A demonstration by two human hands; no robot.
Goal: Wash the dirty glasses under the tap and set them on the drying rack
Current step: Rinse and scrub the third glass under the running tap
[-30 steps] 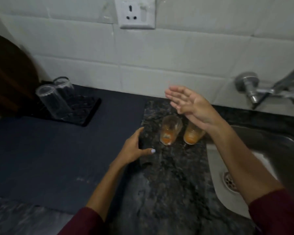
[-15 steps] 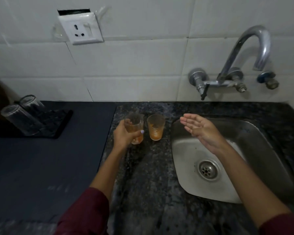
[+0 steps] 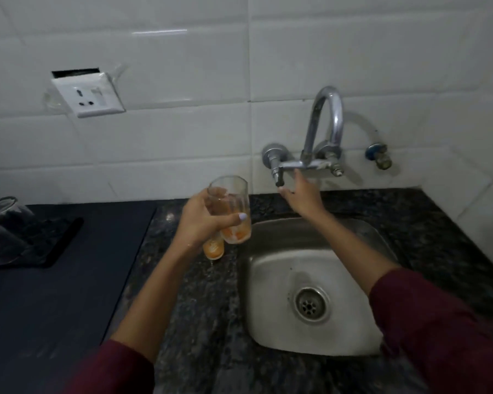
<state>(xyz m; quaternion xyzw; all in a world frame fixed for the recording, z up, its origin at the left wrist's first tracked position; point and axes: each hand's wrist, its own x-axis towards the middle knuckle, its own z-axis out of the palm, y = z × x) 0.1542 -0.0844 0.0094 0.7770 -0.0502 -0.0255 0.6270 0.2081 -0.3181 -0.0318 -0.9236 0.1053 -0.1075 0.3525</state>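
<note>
My left hand [image 3: 204,221] grips a dirty glass [image 3: 230,209] with orange residue at its bottom, lifted above the counter by the sink's left rim. A second dirty glass [image 3: 213,248] stands on the granite counter, mostly hidden behind my left hand. My right hand [image 3: 303,194] reaches up with fingers apart, its fingertips just under the tap's left handle [image 3: 278,176]. The curved chrome tap [image 3: 329,118] is fixed to the wall; no water runs. At the far left, the black drying rack [image 3: 57,243] holds upturned clean glasses [image 3: 3,226].
The steel sink [image 3: 271,282] with its drain [image 3: 310,305] lies below my right arm. A dark mat [image 3: 54,294] covers the counter's left part. A wall socket [image 3: 87,93] hangs loose on the white tiles. A second valve [image 3: 379,156] sits right of the tap.
My left hand has lifted the left glass off the counter and carried it right toward the sink. My right hand rose from over the sink to the tap handle.
</note>
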